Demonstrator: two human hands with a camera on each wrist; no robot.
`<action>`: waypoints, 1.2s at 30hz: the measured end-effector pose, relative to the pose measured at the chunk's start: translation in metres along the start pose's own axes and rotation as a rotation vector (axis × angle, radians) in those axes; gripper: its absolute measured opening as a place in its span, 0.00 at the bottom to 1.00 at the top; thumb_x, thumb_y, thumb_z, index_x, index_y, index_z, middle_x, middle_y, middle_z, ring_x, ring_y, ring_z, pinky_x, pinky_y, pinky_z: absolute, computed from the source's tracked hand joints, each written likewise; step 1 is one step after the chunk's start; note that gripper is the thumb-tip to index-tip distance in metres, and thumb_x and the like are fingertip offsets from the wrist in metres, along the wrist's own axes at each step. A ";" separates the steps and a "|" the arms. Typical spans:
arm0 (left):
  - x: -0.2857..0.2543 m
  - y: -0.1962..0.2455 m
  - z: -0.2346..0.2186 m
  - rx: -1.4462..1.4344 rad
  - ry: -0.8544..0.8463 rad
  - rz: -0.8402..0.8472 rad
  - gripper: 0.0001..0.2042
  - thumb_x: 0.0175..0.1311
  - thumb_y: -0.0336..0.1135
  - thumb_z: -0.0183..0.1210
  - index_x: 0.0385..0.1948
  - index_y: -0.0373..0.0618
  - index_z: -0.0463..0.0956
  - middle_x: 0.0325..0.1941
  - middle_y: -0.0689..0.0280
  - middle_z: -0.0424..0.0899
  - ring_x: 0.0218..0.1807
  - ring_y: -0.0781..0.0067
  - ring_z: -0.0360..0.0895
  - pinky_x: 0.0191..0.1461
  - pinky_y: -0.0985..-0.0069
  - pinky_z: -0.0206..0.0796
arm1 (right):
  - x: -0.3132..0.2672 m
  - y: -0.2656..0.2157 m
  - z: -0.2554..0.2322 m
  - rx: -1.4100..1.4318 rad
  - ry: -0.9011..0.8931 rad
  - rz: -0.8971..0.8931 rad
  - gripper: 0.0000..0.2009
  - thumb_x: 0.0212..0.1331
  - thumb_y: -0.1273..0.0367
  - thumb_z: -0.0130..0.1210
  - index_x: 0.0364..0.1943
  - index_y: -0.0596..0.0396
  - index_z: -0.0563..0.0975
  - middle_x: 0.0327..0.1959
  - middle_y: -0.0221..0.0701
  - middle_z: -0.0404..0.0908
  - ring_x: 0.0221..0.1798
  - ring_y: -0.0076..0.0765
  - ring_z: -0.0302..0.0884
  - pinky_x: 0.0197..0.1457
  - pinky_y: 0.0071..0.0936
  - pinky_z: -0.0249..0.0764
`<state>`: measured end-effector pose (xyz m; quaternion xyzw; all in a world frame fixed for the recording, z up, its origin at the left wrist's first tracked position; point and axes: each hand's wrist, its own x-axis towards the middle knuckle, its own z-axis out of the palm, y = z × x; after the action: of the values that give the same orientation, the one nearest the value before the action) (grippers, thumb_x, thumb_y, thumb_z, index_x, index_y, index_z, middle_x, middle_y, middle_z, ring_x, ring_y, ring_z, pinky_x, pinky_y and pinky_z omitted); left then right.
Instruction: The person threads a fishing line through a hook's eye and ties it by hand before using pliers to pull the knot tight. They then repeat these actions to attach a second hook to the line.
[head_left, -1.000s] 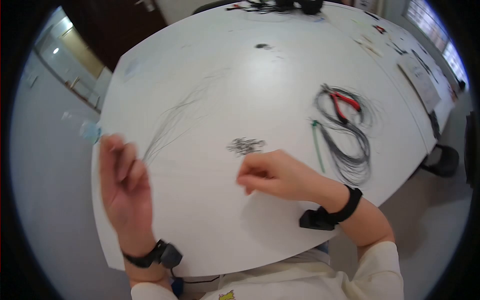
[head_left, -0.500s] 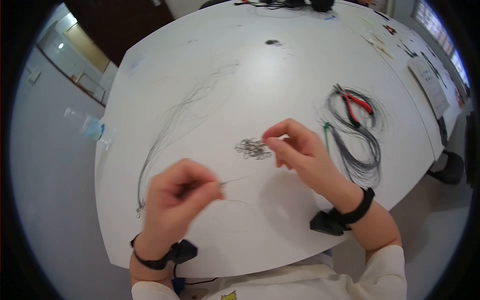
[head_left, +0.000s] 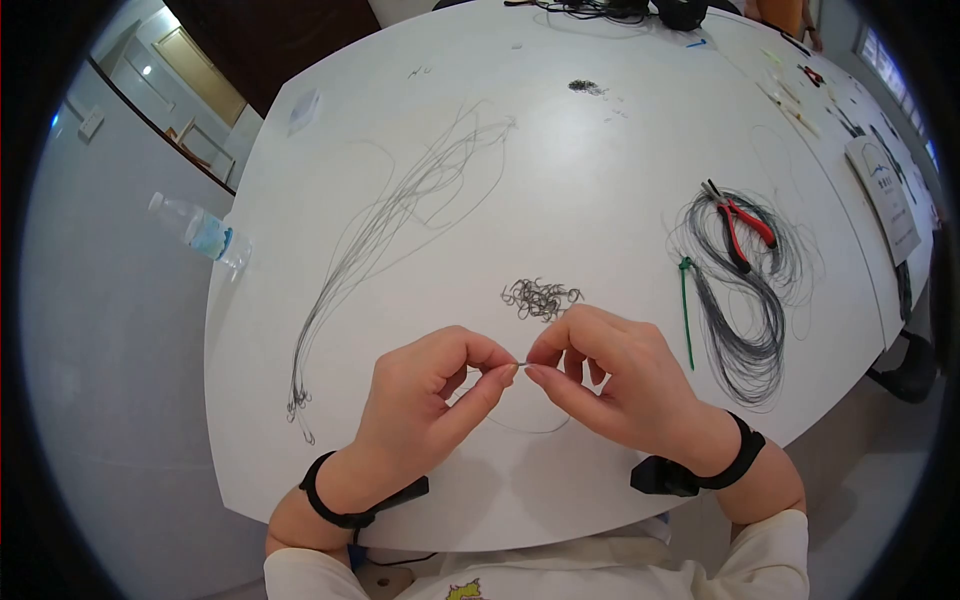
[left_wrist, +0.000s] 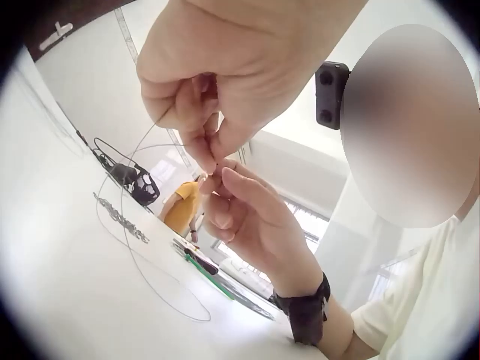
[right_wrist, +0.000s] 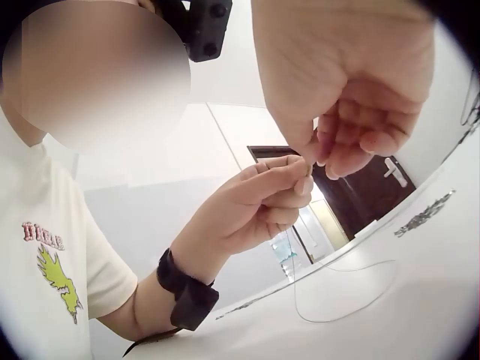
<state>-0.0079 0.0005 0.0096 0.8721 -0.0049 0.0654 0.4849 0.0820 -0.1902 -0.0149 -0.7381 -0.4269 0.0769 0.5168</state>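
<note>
Left hand [head_left: 432, 385] and right hand [head_left: 612, 375] meet fingertip to fingertip above table [head_left: 560, 150] near 6 o'clock, each pinching thin wire [head_left: 530, 428]. Wire hair-fine, grey, sagging in a loop beneath. Pile of small rings [head_left: 540, 297] at 12 o'clock of hands. Probably early: long strand bundle [head_left: 390, 225] at 10 o'clock lies loose.

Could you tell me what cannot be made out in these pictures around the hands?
- Head view: what the left hand and right hand pinch between their fingertips is too small to name; only a thin wire loops below.
- Head view: the dark pile has pieces too small to tell apart.
- Left wrist view: the right hand's fingers cover the pinch point.
- Right wrist view: the table is cut off by the edge.
</note>
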 end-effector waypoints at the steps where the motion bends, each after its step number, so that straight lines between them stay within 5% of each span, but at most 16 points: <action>1: 0.000 0.000 0.000 0.008 0.008 0.010 0.02 0.61 0.25 0.63 0.33 0.40 0.80 0.27 0.70 0.82 0.22 0.86 0.63 0.25 0.85 0.56 | 0.000 0.000 0.000 0.010 0.002 -0.002 0.05 0.58 0.74 0.60 0.35 0.55 0.76 0.30 0.29 0.79 0.25 0.28 0.78 0.23 0.22 0.73; 8: -0.001 -0.001 0.002 -0.011 0.075 0.044 0.03 0.60 0.24 0.64 0.33 0.40 0.80 0.27 0.70 0.81 0.22 0.85 0.64 0.25 0.85 0.57 | 0.000 -0.002 -0.003 0.041 -0.003 -0.084 0.04 0.54 0.77 0.60 0.32 0.54 0.77 0.29 0.30 0.78 0.24 0.28 0.77 0.23 0.23 0.72; 10: -0.001 -0.004 0.005 -0.040 0.118 0.110 0.02 0.61 0.22 0.63 0.31 0.40 0.79 0.24 0.76 0.79 0.19 0.94 0.55 0.22 0.88 0.44 | 0.000 0.000 -0.004 0.049 -0.014 -0.049 0.05 0.55 0.76 0.60 0.34 0.54 0.77 0.30 0.30 0.79 0.23 0.27 0.76 0.22 0.22 0.71; 14: 0.000 -0.002 0.004 0.018 0.121 0.195 0.03 0.60 0.21 0.63 0.31 0.40 0.79 0.25 0.75 0.78 0.19 0.93 0.56 0.22 0.88 0.45 | -0.001 -0.003 -0.006 0.075 0.069 0.014 0.05 0.56 0.75 0.60 0.36 0.55 0.77 0.32 0.29 0.80 0.23 0.26 0.75 0.21 0.21 0.68; 16: -0.002 -0.004 0.005 0.077 0.115 0.219 0.04 0.58 0.22 0.64 0.32 0.41 0.80 0.26 0.68 0.80 0.21 0.79 0.68 0.23 0.81 0.58 | 0.000 -0.008 -0.006 0.192 0.096 0.056 0.06 0.57 0.73 0.61 0.36 0.56 0.76 0.33 0.29 0.80 0.22 0.25 0.74 0.21 0.20 0.67; 19: -0.002 -0.005 0.006 0.106 0.119 0.238 0.05 0.57 0.22 0.65 0.32 0.41 0.80 0.26 0.67 0.80 0.21 0.77 0.68 0.23 0.80 0.58 | -0.001 -0.006 -0.003 0.170 0.079 0.007 0.06 0.58 0.73 0.61 0.36 0.56 0.76 0.31 0.29 0.80 0.22 0.24 0.74 0.21 0.21 0.66; 36: -0.004 -0.004 0.007 -0.001 0.101 0.183 0.04 0.59 0.21 0.64 0.34 0.40 0.80 0.27 0.68 0.81 0.20 0.83 0.66 0.23 0.83 0.56 | -0.001 -0.005 -0.005 0.117 0.059 -0.016 0.04 0.56 0.76 0.61 0.33 0.55 0.78 0.28 0.29 0.79 0.23 0.25 0.77 0.22 0.22 0.68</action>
<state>-0.0108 -0.0032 0.0022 0.8633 -0.0603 0.1531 0.4770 0.0814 -0.1939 -0.0086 -0.7053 -0.4121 0.0759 0.5719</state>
